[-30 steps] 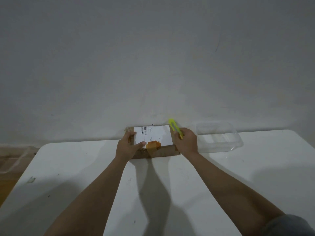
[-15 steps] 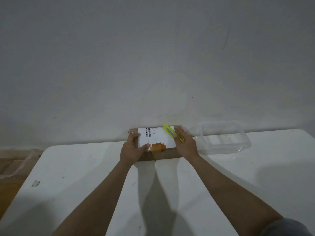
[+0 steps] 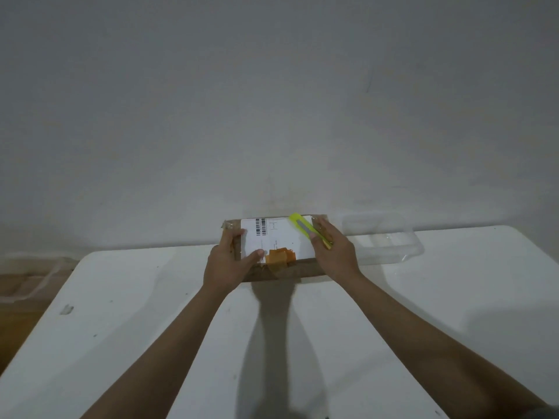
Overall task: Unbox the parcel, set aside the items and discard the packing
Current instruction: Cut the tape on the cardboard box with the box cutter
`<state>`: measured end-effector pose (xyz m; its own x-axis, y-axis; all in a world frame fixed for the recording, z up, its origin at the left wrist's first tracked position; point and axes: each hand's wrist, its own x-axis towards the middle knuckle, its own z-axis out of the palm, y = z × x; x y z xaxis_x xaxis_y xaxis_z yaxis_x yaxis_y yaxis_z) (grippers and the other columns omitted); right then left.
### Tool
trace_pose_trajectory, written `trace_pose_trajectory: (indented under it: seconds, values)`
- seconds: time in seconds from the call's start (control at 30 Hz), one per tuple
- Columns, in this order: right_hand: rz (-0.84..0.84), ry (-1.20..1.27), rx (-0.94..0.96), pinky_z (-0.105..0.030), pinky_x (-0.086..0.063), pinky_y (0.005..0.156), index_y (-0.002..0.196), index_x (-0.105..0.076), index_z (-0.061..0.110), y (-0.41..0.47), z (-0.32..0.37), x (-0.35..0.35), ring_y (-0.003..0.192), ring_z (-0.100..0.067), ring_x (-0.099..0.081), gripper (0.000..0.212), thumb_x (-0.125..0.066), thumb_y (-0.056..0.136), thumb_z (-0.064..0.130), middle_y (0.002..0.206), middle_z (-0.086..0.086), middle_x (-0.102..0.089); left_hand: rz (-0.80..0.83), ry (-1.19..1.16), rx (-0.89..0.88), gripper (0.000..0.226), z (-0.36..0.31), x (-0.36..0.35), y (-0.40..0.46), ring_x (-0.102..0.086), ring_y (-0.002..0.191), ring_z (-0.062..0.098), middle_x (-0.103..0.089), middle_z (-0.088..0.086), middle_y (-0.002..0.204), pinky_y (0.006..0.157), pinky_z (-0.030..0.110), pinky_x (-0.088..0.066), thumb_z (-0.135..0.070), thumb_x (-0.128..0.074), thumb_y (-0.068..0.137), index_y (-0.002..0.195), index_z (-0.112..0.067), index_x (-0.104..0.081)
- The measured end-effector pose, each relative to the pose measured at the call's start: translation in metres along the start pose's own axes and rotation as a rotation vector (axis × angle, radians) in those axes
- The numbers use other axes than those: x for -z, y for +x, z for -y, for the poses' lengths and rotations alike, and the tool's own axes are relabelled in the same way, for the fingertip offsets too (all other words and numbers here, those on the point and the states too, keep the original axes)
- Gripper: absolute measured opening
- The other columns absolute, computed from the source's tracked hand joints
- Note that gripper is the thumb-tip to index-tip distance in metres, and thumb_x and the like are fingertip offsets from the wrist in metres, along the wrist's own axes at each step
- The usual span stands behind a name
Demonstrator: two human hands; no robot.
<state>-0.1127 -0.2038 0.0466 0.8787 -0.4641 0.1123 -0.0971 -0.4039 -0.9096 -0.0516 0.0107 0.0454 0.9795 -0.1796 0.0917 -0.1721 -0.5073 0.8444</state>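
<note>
The left hand covers the near left corner of the parcel. The right hand hides the cutter handle. The label text is too small to read.

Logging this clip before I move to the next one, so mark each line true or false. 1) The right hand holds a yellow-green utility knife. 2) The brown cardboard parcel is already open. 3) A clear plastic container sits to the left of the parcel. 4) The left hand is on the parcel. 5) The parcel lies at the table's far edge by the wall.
1) True: the right hand grips the yellow-green utility knife over the parcel's top.
2) False: the brown cardboard parcel is closed, orange tape still on it.
3) False: the clear plastic container sits to its right.
4) True: the left hand holds its left end.
5) True: it lies at the far edge of the white table.
</note>
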Motion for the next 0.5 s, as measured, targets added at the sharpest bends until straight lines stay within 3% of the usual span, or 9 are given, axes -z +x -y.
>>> trace_pose_trajectory:
  seconds: [0.13, 0.23, 0.43, 0.5]
  values:
    - [0.030, 0.017, 0.011, -0.016, -0.030, 0.102, 0.134, -0.052, 0.024, -0.041, -0.005, 0.027, 0.131, -0.005, -0.042, 0.042, -0.056, 0.093, 0.031, 0.143, 0.008, -0.048, 0.009, -0.001, 0.042, 0.053, -0.011, -0.010, -0.050, -0.054, 0.091, 0.016, -0.058, -0.008, 0.102, 0.075, 0.026, -0.040, -0.040, -0.076, 0.074, 0.119, -0.027, -0.050]
    - [0.047, 0.023, 0.004, -0.013, -0.031, 0.098, 0.133, -0.054, 0.022, -0.075, -0.017, 0.046, 0.118, 0.006, -0.042, 0.045, -0.062, 0.089, 0.031, 0.136, 0.010, -0.054, 0.026, -0.002, 0.065, 0.053, -0.009, -0.023, -0.084, -0.057, 0.094, 0.017, -0.060, -0.007, 0.105, 0.078, 0.026, -0.042, -0.040, -0.077, 0.074, 0.118, -0.027, -0.051]
    - [0.036, 0.008, -0.096, -0.017, -0.036, 0.093, 0.131, -0.056, 0.020, -0.120, -0.049, 0.062, 0.118, -0.012, -0.053, 0.044, -0.063, 0.089, 0.029, 0.129, 0.002, -0.060, 0.114, 0.079, 0.092, 0.056, -0.002, -0.047, -0.127, -0.058, 0.089, 0.017, -0.063, -0.002, 0.109, 0.068, 0.022, -0.045, -0.045, -0.074, 0.075, 0.121, -0.025, -0.048]
    - [0.030, 0.004, -0.100, -0.018, -0.039, 0.089, 0.130, -0.057, 0.020, -0.128, -0.059, 0.061, 0.113, -0.015, -0.056, 0.042, -0.062, 0.089, 0.030, 0.124, 0.000, -0.062, 0.138, 0.097, 0.102, 0.061, 0.006, -0.054, -0.135, -0.059, 0.092, 0.019, -0.063, 0.000, 0.111, 0.068, 0.022, -0.047, -0.056, -0.071, 0.071, 0.120, -0.030, -0.045]
